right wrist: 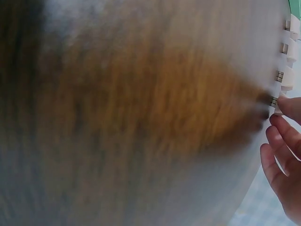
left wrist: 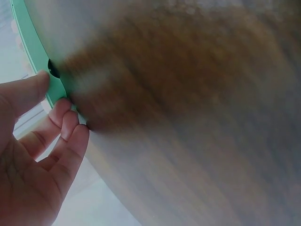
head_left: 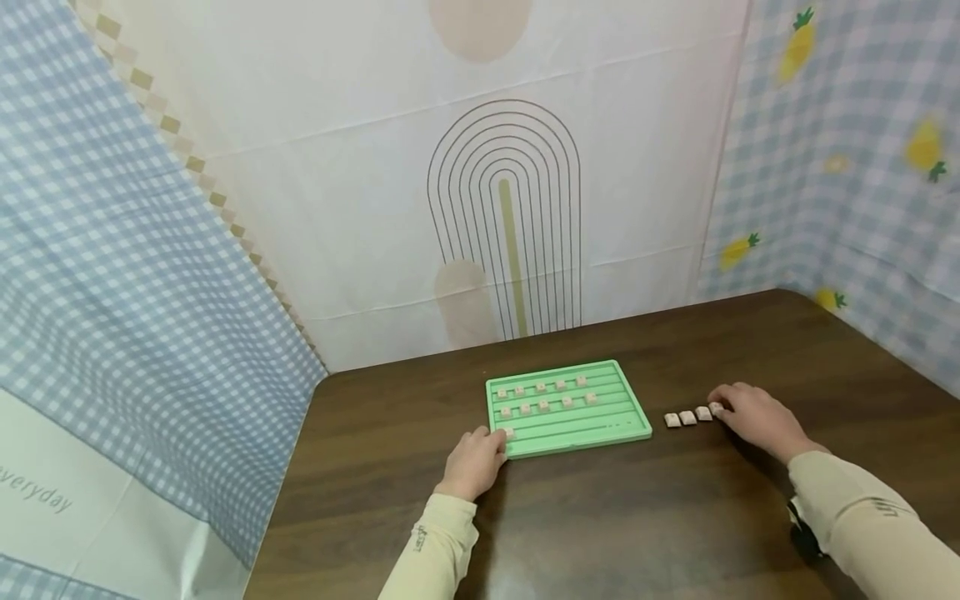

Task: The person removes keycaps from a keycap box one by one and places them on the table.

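Note:
A light green tray with raised ridges lies on the table and bears two rows of small whitish keycaps. At its near left corner, my left hand grips the edge. The thumb lies along the tray's side in the left wrist view, with bent fingers beside it. Another keycap sits on the tray close to these fingers. To the right of the tray, several keycaps stand in a short row. My right hand pinches the rightmost keycap between thumb and fingers.
The dark wooden table has its back edge against a white patterned cloth. Checked cloth hangs at the left, and another with pineapples at the right. A dark object shows under the right sleeve.

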The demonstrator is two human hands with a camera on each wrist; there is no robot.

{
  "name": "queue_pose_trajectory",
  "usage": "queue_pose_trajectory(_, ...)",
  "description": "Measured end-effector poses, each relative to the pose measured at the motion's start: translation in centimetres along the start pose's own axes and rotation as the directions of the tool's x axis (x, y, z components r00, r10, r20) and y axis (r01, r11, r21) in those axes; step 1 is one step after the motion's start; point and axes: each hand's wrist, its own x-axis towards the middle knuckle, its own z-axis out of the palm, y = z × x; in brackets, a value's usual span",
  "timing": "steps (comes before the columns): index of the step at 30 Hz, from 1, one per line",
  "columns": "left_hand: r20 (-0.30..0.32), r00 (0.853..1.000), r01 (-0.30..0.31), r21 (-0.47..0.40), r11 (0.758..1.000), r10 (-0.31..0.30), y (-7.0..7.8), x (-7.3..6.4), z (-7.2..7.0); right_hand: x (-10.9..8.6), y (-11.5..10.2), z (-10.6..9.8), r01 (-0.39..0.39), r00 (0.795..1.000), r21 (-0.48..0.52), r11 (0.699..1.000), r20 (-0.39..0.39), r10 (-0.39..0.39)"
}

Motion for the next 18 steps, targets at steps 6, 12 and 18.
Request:
queue_pose_trajectory(6, 0.013, 1.0, 0.008, -0.002, 1.0, -0.008, -0.1, 0.0, -0.1, 0.1, -0.1, 0.1, 0.01, 1.0, 0.007, 1.0, 0.016, -0.01)
queue_pose_trajectory(12, 0.013, 1.0, 0.01, 0.001, 1.0, -0.01, 0.0, -0.1, -0.3, 0.5, -0.2, -0.2, 0.009, 0.999, 0.055, 0.998, 0.038, -0.011)
queue_pose_trajectory(18, 0.006, 0.999, 0.037, -0.026, 0.999, -0.037, 0.4, -0.2, -0.4, 1.7, -2.7, -0.8, 0.051, 0.999, 0.061, 0.997, -0.016, -0.05)
